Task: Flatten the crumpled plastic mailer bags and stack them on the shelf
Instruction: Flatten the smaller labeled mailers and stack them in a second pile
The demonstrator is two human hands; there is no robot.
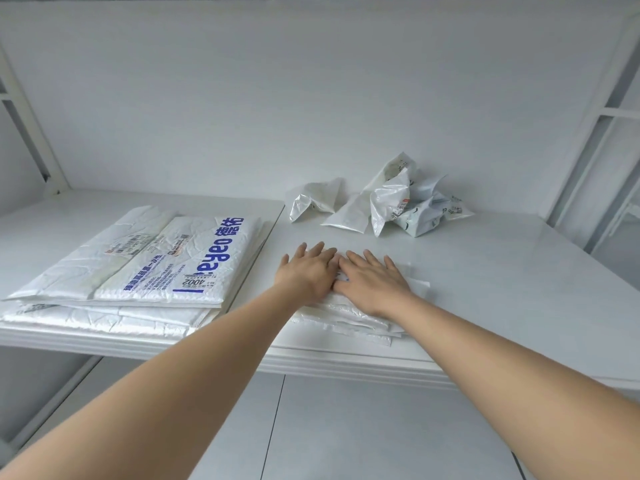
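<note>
Centrally, left hand (306, 271) and right hand (372, 282), fingers (320, 250) straight, gripping nothing, press a flat white plastic mailer bag (346, 318) onto the white shelf (491, 289); crumpled white plastic bags (398, 199) at one o'clock.

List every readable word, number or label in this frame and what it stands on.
"eyeo 德佑" in blue, first letter unclear: top bubble mailer of the left stack.
"4002": same mailer, small print.
Blue Chinese line beside it: too blurred.
Shipping labels on the stack and on the crumpled bags: too small.
</note>
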